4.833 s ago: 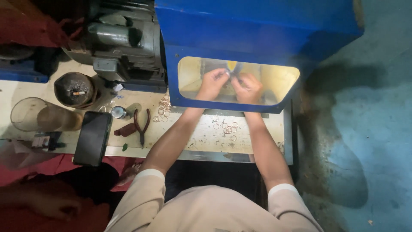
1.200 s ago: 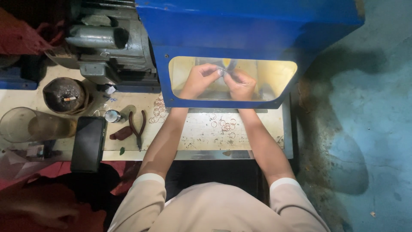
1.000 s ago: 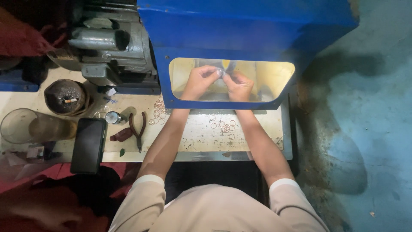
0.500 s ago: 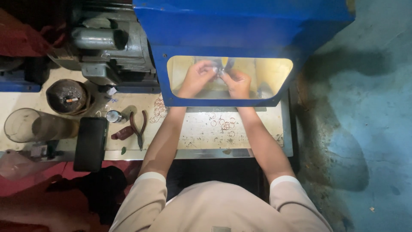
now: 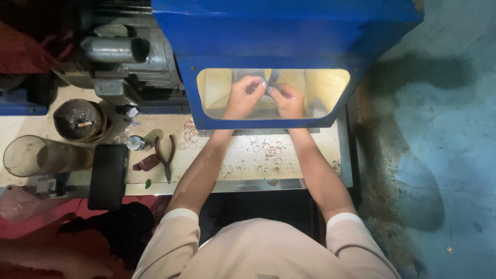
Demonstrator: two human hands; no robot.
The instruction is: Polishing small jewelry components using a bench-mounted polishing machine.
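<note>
A: Looking through the lit window of the blue metal hood [image 5: 289,31], what do you see?

B: Left hand [image 5: 244,95] and right hand [image 5: 285,101] pinch one small thin ring [image 5: 267,86] together; I think it may slip near the spinning wheel.

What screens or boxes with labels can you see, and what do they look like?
Phone: flat on the bench left of the pliers, a black rectangle, screen dark.
Window: in the blue hood, wide, lit yellow, both hands behind it.
No packages, labels or signs show.
</note>
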